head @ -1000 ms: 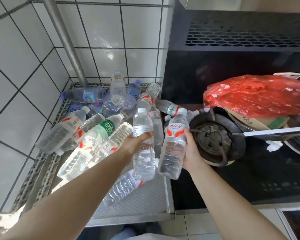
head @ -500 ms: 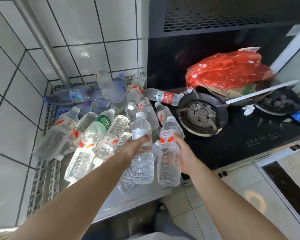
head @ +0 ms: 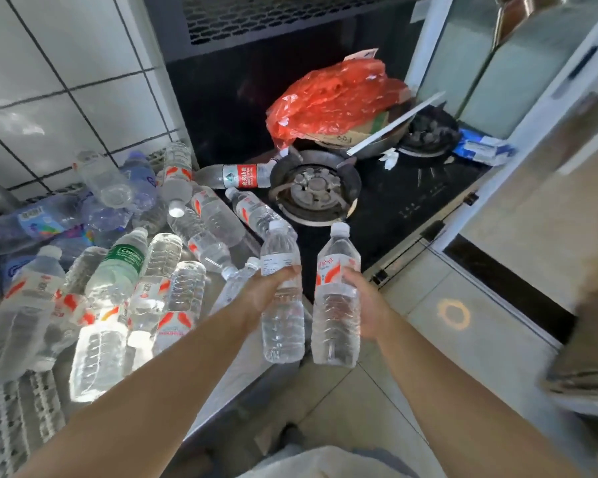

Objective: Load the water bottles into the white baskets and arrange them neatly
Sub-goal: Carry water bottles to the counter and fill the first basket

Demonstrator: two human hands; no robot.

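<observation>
My left hand (head: 266,288) grips a clear white-labelled water bottle (head: 282,319) upright around its middle. Beside it, my right hand (head: 366,305) grips a bottle with a red and orange label (head: 335,312), also upright. Both bottles hang in the air over the counter's front edge and the floor. A pile of several water bottles (head: 125,270) lies on the steel counter (head: 25,408) at the left, most on their sides. One red-labelled bottle (head: 237,175) lies against the stove burner. No white basket is in view.
A black gas stove with a burner (head: 313,189) sits right of the pile. A pan holding a red plastic bag (head: 332,101) stands behind it. Tiled wall at the left, tiled floor (head: 446,339) and a door frame at the right.
Both hands have carried their bottles back from the pile toward the counter's front edge. The view has swung right, bringing the floor and door frame into sight.
</observation>
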